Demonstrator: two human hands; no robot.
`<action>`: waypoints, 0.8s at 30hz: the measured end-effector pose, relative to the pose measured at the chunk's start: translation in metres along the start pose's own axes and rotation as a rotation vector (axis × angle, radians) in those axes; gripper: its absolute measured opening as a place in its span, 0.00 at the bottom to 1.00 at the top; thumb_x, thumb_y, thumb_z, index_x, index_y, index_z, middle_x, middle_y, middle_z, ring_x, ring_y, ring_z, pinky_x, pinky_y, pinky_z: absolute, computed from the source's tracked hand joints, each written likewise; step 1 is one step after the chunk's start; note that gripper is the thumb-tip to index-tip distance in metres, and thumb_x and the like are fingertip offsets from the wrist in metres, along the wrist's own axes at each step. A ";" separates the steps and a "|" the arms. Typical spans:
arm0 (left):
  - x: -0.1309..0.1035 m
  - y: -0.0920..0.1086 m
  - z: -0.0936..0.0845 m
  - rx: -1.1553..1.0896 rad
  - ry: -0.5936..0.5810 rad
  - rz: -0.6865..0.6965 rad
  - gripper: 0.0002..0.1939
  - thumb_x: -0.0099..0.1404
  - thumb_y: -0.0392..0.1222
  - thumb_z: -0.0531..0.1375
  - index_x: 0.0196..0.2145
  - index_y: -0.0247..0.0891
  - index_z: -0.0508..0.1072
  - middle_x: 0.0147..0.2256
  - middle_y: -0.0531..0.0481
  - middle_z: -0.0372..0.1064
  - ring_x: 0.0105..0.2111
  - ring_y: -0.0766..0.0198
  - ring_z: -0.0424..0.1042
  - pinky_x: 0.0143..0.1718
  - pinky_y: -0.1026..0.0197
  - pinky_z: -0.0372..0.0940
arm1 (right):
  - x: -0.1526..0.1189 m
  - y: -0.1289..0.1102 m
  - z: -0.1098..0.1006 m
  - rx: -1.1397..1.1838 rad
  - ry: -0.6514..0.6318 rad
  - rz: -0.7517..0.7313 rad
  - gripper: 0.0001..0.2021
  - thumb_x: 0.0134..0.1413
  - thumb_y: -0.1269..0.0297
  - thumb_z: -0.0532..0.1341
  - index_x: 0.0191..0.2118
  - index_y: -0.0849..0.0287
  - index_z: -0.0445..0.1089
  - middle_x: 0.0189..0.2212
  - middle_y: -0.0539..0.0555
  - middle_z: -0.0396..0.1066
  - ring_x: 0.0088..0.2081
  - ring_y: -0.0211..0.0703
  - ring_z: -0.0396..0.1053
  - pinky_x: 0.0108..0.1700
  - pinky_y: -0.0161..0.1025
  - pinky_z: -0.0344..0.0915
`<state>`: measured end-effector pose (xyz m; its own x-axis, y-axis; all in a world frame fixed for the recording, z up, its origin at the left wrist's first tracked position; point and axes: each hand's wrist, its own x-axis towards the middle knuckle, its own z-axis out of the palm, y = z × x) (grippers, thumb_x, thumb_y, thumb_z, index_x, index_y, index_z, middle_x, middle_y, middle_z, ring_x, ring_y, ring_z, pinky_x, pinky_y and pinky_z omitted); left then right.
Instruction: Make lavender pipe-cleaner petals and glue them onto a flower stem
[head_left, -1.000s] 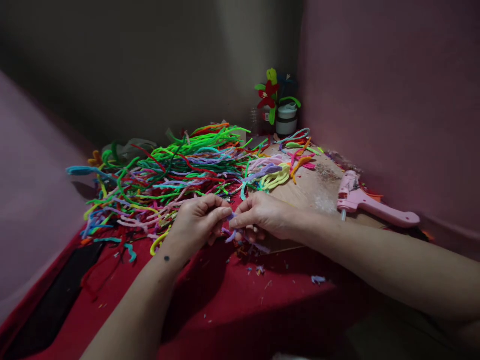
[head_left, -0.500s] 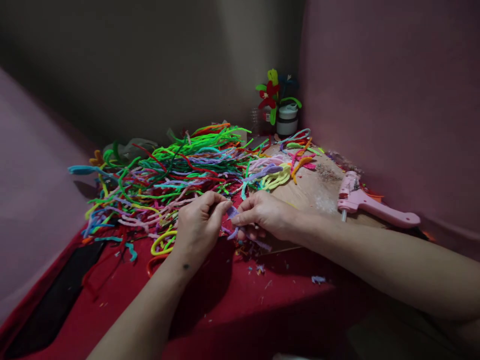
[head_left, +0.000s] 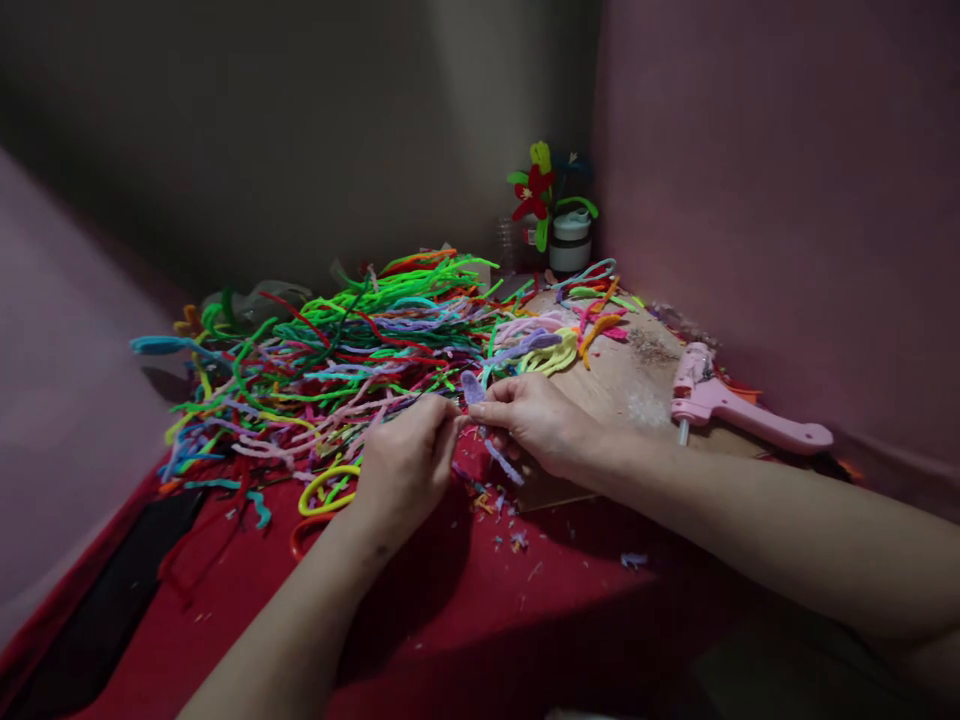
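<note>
A purple pipe cleaner [head_left: 472, 387] is bent into a flat petal-like loop, its rounded tip standing up between my hands. My right hand [head_left: 536, 420] pinches it at the base between thumb and forefinger, and a purple tail slants down below those fingers. Close beside it, my left hand [head_left: 409, 455] is closed with thumb and forefinger together at the same base; its other fingers curl out of sight. Just beyond both hands spreads a heap of colourful pipe cleaners [head_left: 397, 325].
A pink glue gun [head_left: 739, 412] lies at the right, partly over a wooden board [head_left: 607, 385]. Behind stands a white container [head_left: 570, 242] with pipe-cleaner flowers [head_left: 534, 192]. Purple scraps dot the red cloth [head_left: 517, 630]. Yellow scissor-like loops [head_left: 322, 490] lie left of my left hand.
The purple loop has turned upright, its tip now pointing up and away. My left hand has shifted slightly down and rolled, moving its pinch to the loop's base.
</note>
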<state>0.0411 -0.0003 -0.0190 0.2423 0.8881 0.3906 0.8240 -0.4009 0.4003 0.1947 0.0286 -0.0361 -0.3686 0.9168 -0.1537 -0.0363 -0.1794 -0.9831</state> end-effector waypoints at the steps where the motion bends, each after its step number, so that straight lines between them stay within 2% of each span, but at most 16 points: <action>1: -0.002 0.000 0.003 0.081 0.045 0.047 0.09 0.60 0.42 0.54 0.26 0.38 0.70 0.26 0.48 0.69 0.27 0.64 0.67 0.31 0.64 0.58 | 0.000 -0.001 0.001 0.007 0.021 -0.005 0.14 0.51 0.67 0.58 0.18 0.60 0.58 0.08 0.43 0.56 0.09 0.28 0.50 0.12 0.29 0.44; 3: -0.003 0.000 0.008 0.127 0.100 0.067 0.09 0.61 0.42 0.54 0.26 0.38 0.70 0.28 0.47 0.70 0.28 0.63 0.68 0.33 0.63 0.58 | 0.000 -0.002 0.003 0.049 0.035 -0.017 0.14 0.52 0.69 0.58 0.18 0.60 0.57 0.08 0.43 0.56 0.09 0.27 0.50 0.12 0.29 0.44; 5: -0.003 0.001 0.008 -0.004 0.126 -0.025 0.08 0.60 0.43 0.55 0.28 0.39 0.70 0.26 0.49 0.69 0.26 0.64 0.67 0.31 0.64 0.59 | 0.001 -0.003 0.003 0.102 0.029 -0.012 0.14 0.52 0.69 0.58 0.18 0.61 0.57 0.09 0.43 0.57 0.09 0.27 0.51 0.12 0.28 0.45; 9: 0.004 0.003 0.004 -0.680 0.118 -0.438 0.09 0.59 0.46 0.57 0.27 0.38 0.67 0.20 0.56 0.62 0.16 0.72 0.58 0.17 0.68 0.55 | 0.005 -0.003 0.000 0.250 0.036 0.023 0.12 0.53 0.70 0.58 0.21 0.61 0.59 0.12 0.44 0.59 0.12 0.28 0.55 0.14 0.28 0.51; 12: 0.008 0.004 0.005 -1.115 -0.036 -0.634 0.10 0.54 0.43 0.63 0.31 0.35 0.68 0.24 0.56 0.64 0.15 0.75 0.57 0.12 0.71 0.52 | 0.008 -0.002 -0.002 0.334 0.060 -0.041 0.13 0.51 0.69 0.60 0.20 0.61 0.58 0.12 0.43 0.58 0.13 0.27 0.54 0.15 0.28 0.51; 14: 0.009 0.005 0.008 -1.248 -0.183 -0.665 0.12 0.51 0.41 0.65 0.32 0.34 0.69 0.23 0.56 0.64 0.15 0.76 0.58 0.11 0.72 0.52 | 0.007 -0.001 -0.002 0.368 0.074 -0.083 0.14 0.50 0.69 0.61 0.19 0.61 0.57 0.12 0.42 0.56 0.13 0.26 0.53 0.16 0.27 0.51; 17: 0.008 0.007 0.016 -1.348 -0.341 -0.643 0.09 0.55 0.40 0.63 0.31 0.33 0.69 0.22 0.56 0.64 0.13 0.78 0.55 0.10 0.74 0.50 | 0.005 -0.001 0.001 0.385 0.040 -0.090 0.12 0.49 0.68 0.62 0.21 0.61 0.59 0.13 0.43 0.58 0.14 0.28 0.57 0.17 0.28 0.54; 21: 0.008 0.005 0.022 -1.415 -0.481 -0.671 0.09 0.56 0.40 0.62 0.24 0.34 0.66 0.18 0.57 0.63 0.09 0.80 0.47 0.08 0.74 0.46 | 0.002 0.002 0.004 0.364 -0.011 -0.075 0.10 0.48 0.67 0.62 0.23 0.61 0.61 0.14 0.44 0.61 0.15 0.30 0.60 0.19 0.29 0.56; 24: 0.009 0.002 0.023 -1.427 -0.539 -0.682 0.09 0.57 0.40 0.61 0.24 0.35 0.65 0.15 0.58 0.62 0.08 0.81 0.42 0.08 0.74 0.41 | 0.003 0.005 0.005 0.347 0.001 -0.084 0.10 0.47 0.67 0.62 0.22 0.61 0.60 0.15 0.44 0.61 0.16 0.29 0.59 0.20 0.29 0.56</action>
<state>0.0570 0.0116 -0.0339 0.4460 0.8236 -0.3504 -0.1777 0.4652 0.8672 0.1891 0.0292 -0.0408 -0.3498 0.9339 -0.0737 -0.3800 -0.2134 -0.9000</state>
